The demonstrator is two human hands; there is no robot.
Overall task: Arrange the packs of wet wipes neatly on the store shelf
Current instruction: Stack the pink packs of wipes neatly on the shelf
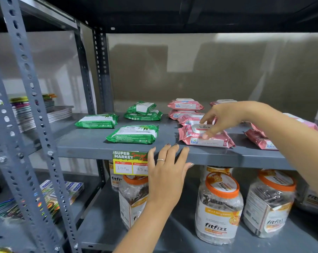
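Partly hidden behind the right forearm: pink packs at the far right, count unclear. On the grey shelf point(92, 143): 4 green wipe packs point(133, 134) left, pink packs right. Right hand point(225, 117) loosely open, thumb and fingertips touching front pink kara pack point(205, 136). Left hand point(168, 167) flat, fingers spread, resting against shelf edge

Grey steel shelf point(92, 143), uprights showing rows of punched holes. Green packs point(134, 134) lying left, wearing white panels and leaf print. Pink packs point(205, 137) sitting right, showing white lids and blue lettering. Price tag point(130, 163) hanging at the near edge: yellow, with green and red header, white boxes. Jars point(219, 207) standing below, clear, showing orange lids and white labels with orange print. Wall point(209, 70) at far side showing beige.
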